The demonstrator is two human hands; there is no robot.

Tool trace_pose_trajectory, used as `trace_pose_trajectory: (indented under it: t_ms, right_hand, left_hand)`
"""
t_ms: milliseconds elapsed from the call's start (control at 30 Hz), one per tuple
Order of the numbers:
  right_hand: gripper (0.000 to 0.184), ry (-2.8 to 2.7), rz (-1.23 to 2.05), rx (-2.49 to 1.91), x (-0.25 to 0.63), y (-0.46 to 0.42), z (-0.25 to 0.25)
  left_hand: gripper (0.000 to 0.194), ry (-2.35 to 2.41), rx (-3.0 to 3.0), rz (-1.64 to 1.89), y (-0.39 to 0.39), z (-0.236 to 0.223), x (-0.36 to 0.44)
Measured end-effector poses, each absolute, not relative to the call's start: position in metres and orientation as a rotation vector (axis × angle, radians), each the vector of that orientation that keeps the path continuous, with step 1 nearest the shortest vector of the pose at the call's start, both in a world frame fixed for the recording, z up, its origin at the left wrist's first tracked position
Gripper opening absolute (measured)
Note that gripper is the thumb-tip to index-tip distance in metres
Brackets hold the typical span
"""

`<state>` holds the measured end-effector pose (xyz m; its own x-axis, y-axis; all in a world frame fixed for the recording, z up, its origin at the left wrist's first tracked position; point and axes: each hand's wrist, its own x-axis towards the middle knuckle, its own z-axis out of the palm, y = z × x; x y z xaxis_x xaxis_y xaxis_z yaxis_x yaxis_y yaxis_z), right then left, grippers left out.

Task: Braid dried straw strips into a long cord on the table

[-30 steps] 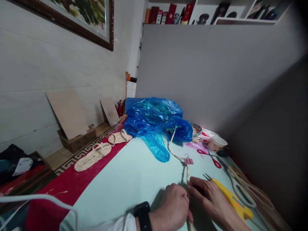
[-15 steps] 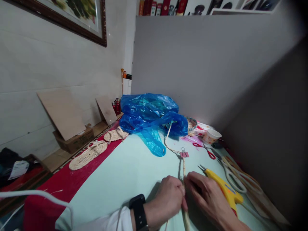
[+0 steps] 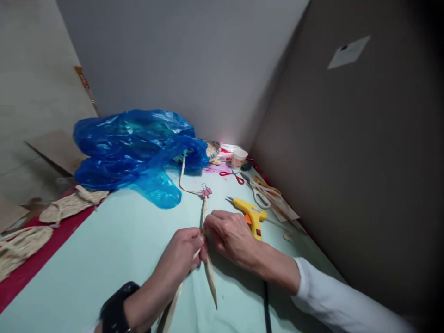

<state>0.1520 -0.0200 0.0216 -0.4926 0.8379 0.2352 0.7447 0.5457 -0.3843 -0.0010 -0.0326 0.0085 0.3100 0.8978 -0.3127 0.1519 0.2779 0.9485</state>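
Note:
Both hands meet over a thin braided cord of pale straw-like strands (image 3: 211, 277), low in the middle of the head view. My left hand (image 3: 183, 254), with a black watch on its wrist, pinches the strands. Pressed close beside it, my right hand (image 3: 231, 233) has its fingers closed on the same cord. Loose flat strand ends hang toward me below the hands. Farther up, a pink binder clip (image 3: 206, 191) grips the cord. Beyond the clip the cord runs back to a blue plastic bag (image 3: 135, 143).
A yellow glue gun (image 3: 250, 210) lies right of my right hand. Behind it are red-handled scissors (image 3: 233, 175), large white-handled scissors (image 3: 261, 196) and a paper cup (image 3: 239, 157). Woven straw soles (image 3: 71, 206) lie on the left edge. A grey partition (image 3: 347, 162) rises on the right.
The view has turned right, so everything appears shifted left. Both hands stay pinched at the cord, and a pointed strand end now shows below them.

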Motion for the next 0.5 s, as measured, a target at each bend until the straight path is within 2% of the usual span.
trace_pose_trajectory:
  t_ms: [200, 367, 500]
  right_hand:
    - [0.023, -2.124, 0.47, -1.511, 0.173, -0.003, 0.042]
    - [0.022, -2.154, 0.413, -1.547, 0.18, 0.029, 0.059]
    - [0.026, -2.244, 0.369, -1.632, 0.17, 0.055, 0.053]
  left_hand:
    - [0.024, 1.14, 1.105, 0.699, -0.033, 0.008, -0.002]
    - [0.027, 1.157, 1.104, 0.696, -0.033, 0.009, -0.002]
    - [0.027, 1.174, 1.097, 0.681, -0.034, 0.011, -0.001]
